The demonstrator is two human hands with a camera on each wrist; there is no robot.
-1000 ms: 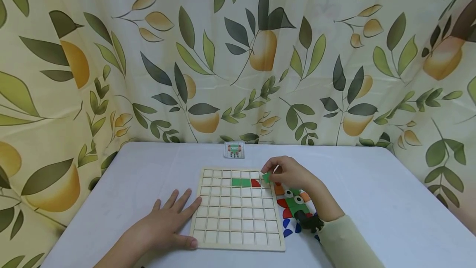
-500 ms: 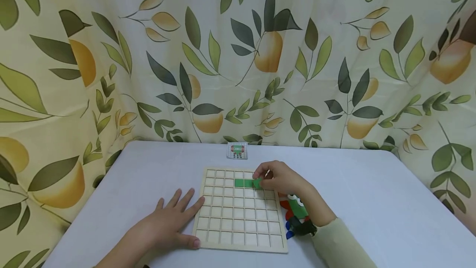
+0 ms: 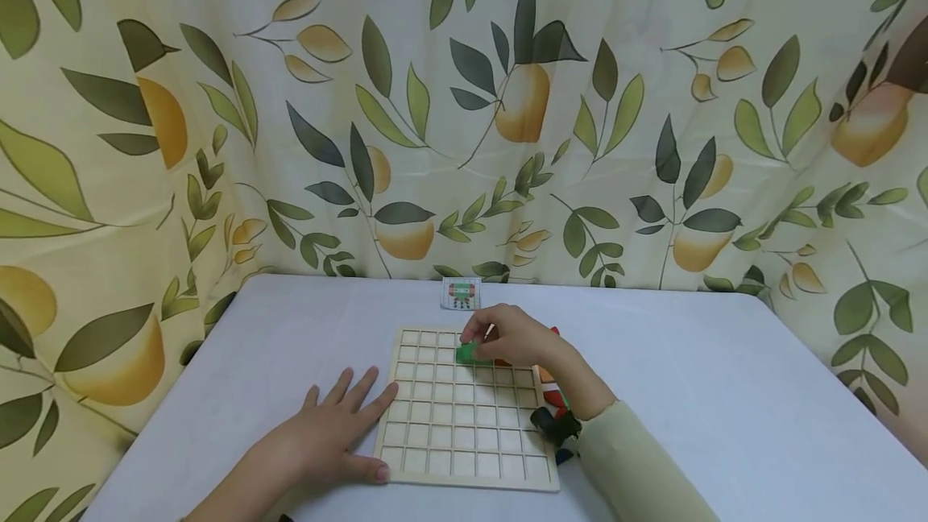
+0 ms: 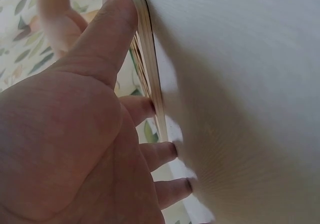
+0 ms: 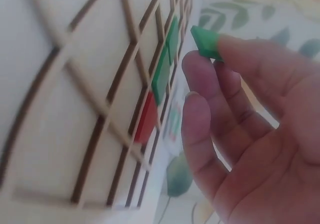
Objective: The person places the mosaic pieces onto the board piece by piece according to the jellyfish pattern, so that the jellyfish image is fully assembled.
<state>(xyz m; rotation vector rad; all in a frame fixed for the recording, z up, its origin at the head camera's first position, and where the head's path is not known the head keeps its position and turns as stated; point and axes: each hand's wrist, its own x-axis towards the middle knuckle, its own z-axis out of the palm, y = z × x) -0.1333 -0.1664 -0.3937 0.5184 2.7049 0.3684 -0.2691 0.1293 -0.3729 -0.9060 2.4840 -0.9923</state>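
Observation:
My right hand (image 3: 511, 337) pinches a small green tile (image 5: 204, 42) between thumb and fingers, above the upper rows of a wooden grid board (image 3: 424, 417). In the right wrist view the held tile is apart from the board. Two green tiles (image 5: 161, 74) and a red piece with a curved edge (image 5: 146, 119) sit in one row of cells there. My left hand (image 3: 319, 433) lies with fingers spread at the board's left side, thumb and a fingertip touching its edge. The left wrist view shows the thumb (image 4: 107, 34) along the wooden edge.
Behind the board lies a small picture card (image 3: 461, 293) with a green and red figure. Loose pieces, among them an orange one (image 3: 547, 375) and a red one (image 3: 554, 398), lie right of the board, partly hidden by the right arm. A leaf-patterned curtain (image 3: 464, 103) hangs behind the white table.
My right hand has moved left with the green tile, from the board's upper right corner over the red piece to above the green tiles. The left hand stays at the board's edge.

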